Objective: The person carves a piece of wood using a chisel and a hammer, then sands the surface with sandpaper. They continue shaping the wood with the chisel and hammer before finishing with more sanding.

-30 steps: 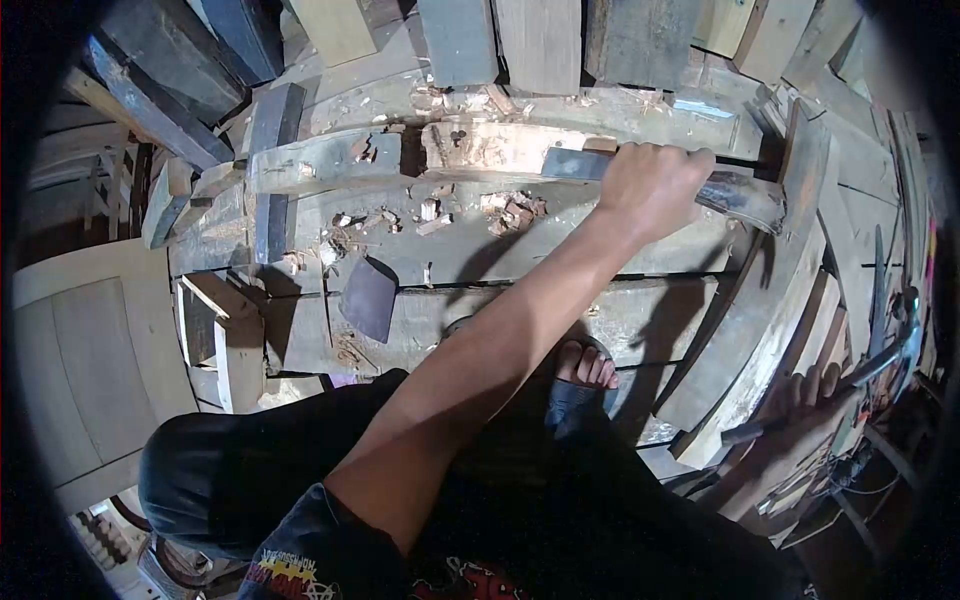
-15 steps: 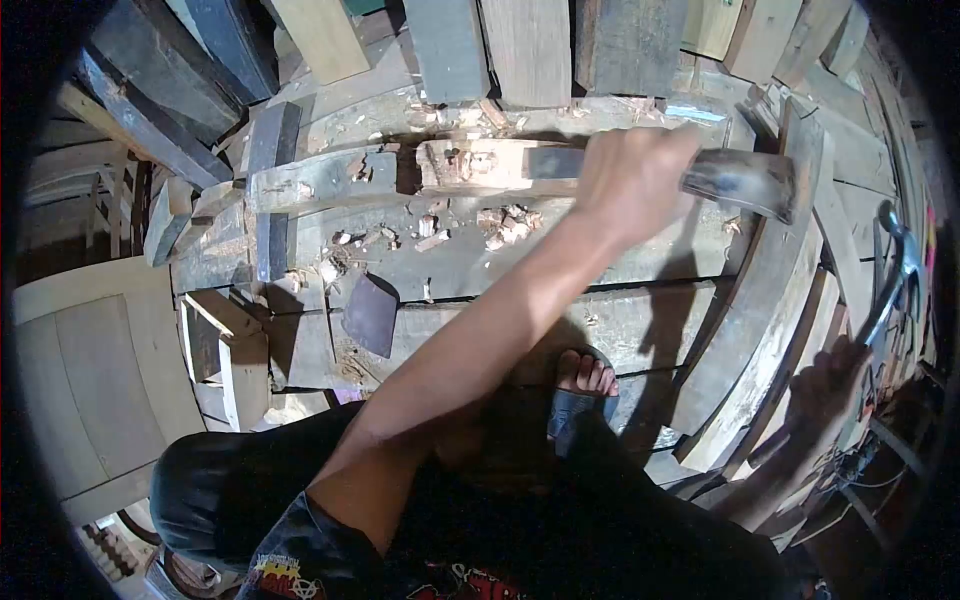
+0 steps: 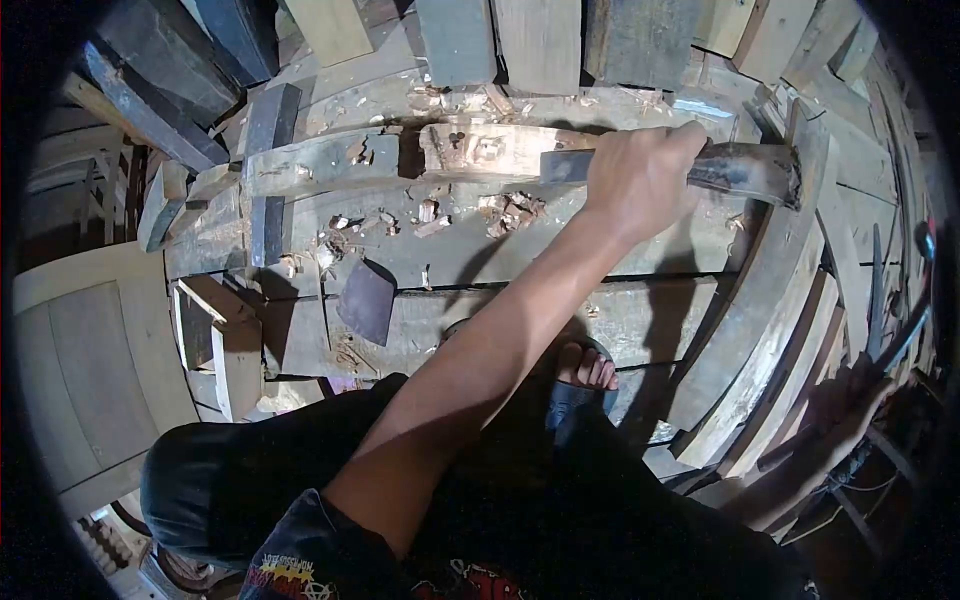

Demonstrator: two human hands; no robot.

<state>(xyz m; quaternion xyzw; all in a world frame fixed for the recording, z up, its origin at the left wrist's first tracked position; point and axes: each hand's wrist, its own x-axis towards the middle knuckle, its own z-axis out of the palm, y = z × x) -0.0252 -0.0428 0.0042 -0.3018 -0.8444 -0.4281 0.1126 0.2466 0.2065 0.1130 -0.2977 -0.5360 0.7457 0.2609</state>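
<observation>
My left hand [image 3: 645, 175] is closed around the middle of a large chisel [image 3: 745, 175]. Its flat dark blade points left, over the right part of a freshly cut pale patch on a curved wooden beam [image 3: 320, 165]. The worn butt end of the chisel sticks out to the right of my fist. A dark gap breaks the beam left of the pale patch. Out at the far right, my right hand [image 3: 845, 400] is closed on a hammer [image 3: 905, 340] with a bluish metallic shine, raised away from the chisel and dim near the view's edge.
Wood chips [image 3: 510, 212] lie scattered on the plank floor [image 3: 640, 310] around the beam. A loose dark flat piece [image 3: 367, 303] is near my knee. Boards [image 3: 540, 45] line the far side, and long curved timbers [image 3: 745, 300] lie at right. My sandalled foot [image 3: 585, 375] stands close by.
My right hand and the hammer have swung outward and slightly down to the right. The chisel and left hand have shifted slightly to the right, baring more of the pale cut.
</observation>
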